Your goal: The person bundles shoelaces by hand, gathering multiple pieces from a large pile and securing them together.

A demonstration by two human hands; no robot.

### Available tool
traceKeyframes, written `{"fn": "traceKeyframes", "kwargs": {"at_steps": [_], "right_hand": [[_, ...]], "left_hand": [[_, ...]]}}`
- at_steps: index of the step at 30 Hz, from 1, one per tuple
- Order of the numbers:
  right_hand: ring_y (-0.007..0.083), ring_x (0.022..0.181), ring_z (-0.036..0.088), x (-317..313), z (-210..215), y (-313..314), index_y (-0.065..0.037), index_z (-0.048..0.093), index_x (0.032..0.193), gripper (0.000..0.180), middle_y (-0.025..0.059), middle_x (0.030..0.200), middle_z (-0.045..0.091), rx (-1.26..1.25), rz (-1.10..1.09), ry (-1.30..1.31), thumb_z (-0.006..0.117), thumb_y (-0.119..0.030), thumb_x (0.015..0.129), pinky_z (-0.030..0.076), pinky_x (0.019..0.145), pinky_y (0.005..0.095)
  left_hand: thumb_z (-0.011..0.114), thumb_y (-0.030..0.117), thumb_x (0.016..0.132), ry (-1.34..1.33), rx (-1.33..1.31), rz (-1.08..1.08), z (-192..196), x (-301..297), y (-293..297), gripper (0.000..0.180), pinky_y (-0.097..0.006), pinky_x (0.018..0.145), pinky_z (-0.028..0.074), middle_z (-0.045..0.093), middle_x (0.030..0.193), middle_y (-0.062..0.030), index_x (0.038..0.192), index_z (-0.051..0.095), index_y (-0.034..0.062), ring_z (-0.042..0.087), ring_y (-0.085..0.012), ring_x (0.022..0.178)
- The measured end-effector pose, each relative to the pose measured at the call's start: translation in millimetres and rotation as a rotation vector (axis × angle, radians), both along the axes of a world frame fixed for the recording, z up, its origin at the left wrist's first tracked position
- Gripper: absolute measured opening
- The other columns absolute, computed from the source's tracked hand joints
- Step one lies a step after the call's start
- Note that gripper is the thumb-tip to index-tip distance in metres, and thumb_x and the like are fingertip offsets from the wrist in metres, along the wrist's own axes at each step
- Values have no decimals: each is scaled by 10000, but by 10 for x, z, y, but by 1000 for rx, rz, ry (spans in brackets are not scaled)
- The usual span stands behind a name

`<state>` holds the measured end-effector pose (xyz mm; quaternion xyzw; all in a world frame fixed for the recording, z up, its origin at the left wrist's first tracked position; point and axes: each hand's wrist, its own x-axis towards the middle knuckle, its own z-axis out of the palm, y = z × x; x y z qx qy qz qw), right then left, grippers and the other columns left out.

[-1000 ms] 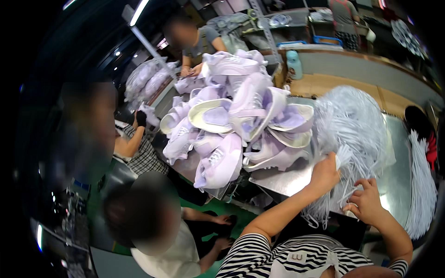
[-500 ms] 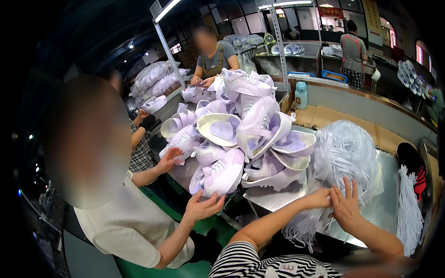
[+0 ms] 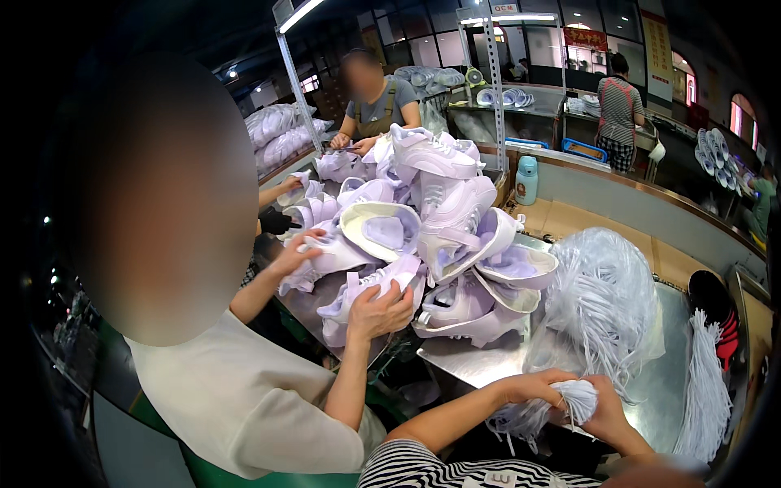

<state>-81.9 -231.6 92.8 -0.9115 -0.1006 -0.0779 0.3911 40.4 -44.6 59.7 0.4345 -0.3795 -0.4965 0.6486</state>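
Low at the table's near edge, a bundle of white shoelaces (image 3: 576, 400) is gripped between my two hands. My left hand (image 3: 540, 385) is closed round its left side, thumb near the cut-looking end. From the right, my right hand (image 3: 606, 413) wraps the same bundle, its fingers partly hidden. Loose lace strands (image 3: 521, 424) hang down below my left hand. Just beyond my hands lies a clear plastic bag full of white laces (image 3: 598, 301). Another long bunch of laces (image 3: 704, 390) lies to the right on the metal tabletop (image 3: 663, 390).
Pale lilac sneakers (image 3: 455, 211) are heaped at the middle. Beside me on the left, a co-worker in a cream shirt (image 3: 244, 390) handles a shoe (image 3: 378, 281). A co-worker in overalls (image 3: 378, 106) works across the heap. A blue bottle (image 3: 526, 180) and red-handled scissors (image 3: 726, 337) are also here.
My hands have moved down toward me and now close round the lace bundle; my right fingers were spread before. The co-worker's hands have shifted onto the shoes, tilting one.
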Motion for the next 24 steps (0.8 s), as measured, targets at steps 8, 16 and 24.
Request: {"fn": "traceKeyframes", "kwargs": {"at_steps": [8,16,24], "right_hand": [[171,1045,617,-176,-440,-178,0,508,1252,564,92,1147,627,792,-293,103,733,18,735,488,906,302],[202,1141,563,-329,-425,-237,-47,401,1386,686,93,1227,540,1131,-187,-103,564,75,731,458,979,335],[150,919,591,-278,-154,77,-20,470,1298,451,100,1079,594,897,-405,-124,565,-134,873,489,801,271]], "left_hand": [[624,83,857,518,-206,44,-133,-333,-358,331,-240,609,436,561,829,-49,1157,514,-1,534,-111,637],[622,127,891,576,-221,84,-196,-573,-620,316,-234,614,430,546,821,-29,1157,499,8,537,-111,657],[609,144,931,474,-126,154,-243,-870,-666,527,-217,667,435,544,878,-19,1394,383,36,528,-93,746]]}}
